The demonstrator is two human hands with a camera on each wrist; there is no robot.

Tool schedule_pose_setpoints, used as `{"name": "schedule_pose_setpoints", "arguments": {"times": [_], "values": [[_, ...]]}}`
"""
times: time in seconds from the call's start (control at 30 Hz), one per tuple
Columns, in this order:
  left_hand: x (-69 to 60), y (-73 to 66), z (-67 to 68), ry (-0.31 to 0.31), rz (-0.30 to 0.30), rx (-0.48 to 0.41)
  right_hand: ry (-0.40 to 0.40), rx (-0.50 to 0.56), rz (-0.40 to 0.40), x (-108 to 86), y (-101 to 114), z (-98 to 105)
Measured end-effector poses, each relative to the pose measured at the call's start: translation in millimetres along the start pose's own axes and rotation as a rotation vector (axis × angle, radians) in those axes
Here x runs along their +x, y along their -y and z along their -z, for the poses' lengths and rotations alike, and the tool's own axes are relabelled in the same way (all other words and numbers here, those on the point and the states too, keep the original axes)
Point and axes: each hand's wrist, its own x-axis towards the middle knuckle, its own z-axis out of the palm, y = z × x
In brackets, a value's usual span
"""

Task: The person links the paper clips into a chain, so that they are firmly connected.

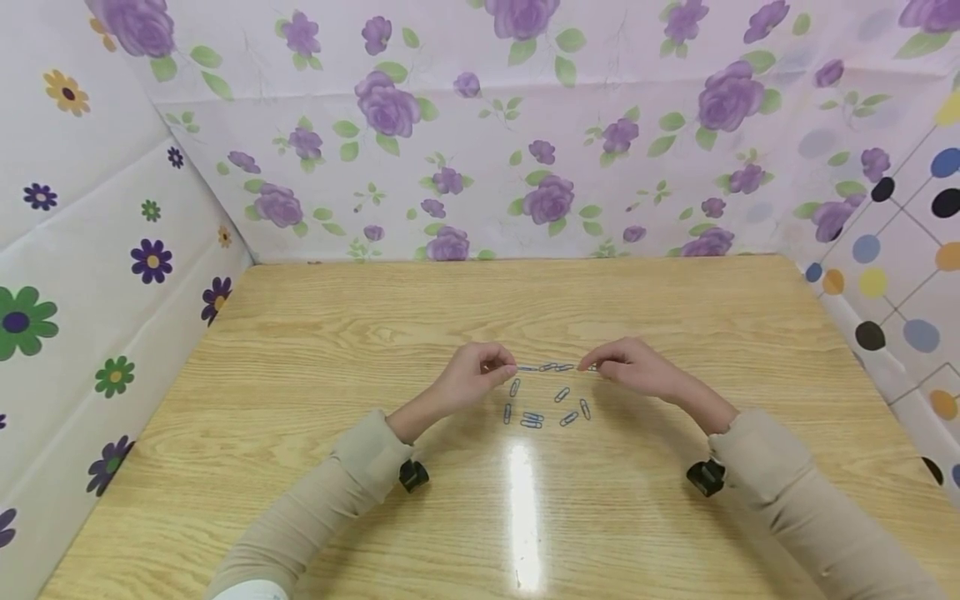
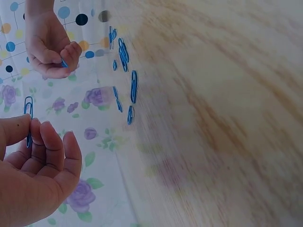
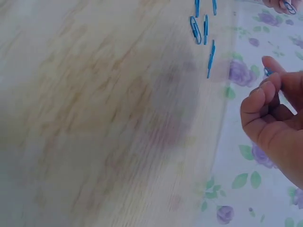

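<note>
The left hand (image 1: 482, 372) pinches a blue paperclip (image 2: 29, 105), thumb against finger; the right hand (image 1: 633, 365) pinches a second clip (image 3: 268, 72) (mostly hidden). Loose paperclips (image 1: 532, 417) lie between the two hands.

A screened-off workspace is seen: the table (image 1: 375, 308) is walled on three sides by patterned sheets (image 1: 480, 150); the room type cannot be told.

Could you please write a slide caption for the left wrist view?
Left hand pinching a blue paper clip, right hand opposite, more clips on the wooden table.
</note>
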Motion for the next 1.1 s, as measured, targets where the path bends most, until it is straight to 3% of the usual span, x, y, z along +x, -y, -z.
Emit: {"name": "schedule_pose_setpoints", "arguments": {"times": [0.07, 0.3, 0.47, 0.7, 0.83, 1.1], "values": [[-0.4, 0.1, 0.5, -0.001, -0.002, 0.002, -0.003, 0.021, -0.01, -0.7, 0.4, -0.5], [-11.2, -39.1, 7.5, 0.007, 0.018, 0.009, -0.033, -0.033, 0.078, -4.0, 2.2, -1.5], [-10.2, -38.7, 6.7, 0.001, 0.016, 0.018, -0.107, -0.014, 0.093, -2.8, 3.8, -2.7], [-10.2, -40.0, 6.6, 0.009, -0.001, 0.033, -0.013, 0.064, 0.077, 1.3, 8.7, -5.9], [-9.7, -38.3, 6.7, 0.005, -0.005, 0.037, -0.02, 0.043, 0.081, 4.7, 14.5, -9.0], [2.8, -3.0, -0.6, 0.001, -0.04, 0.034, -0.117, 0.131, 0.037, 8.8, 27.1, -11.8]]}}
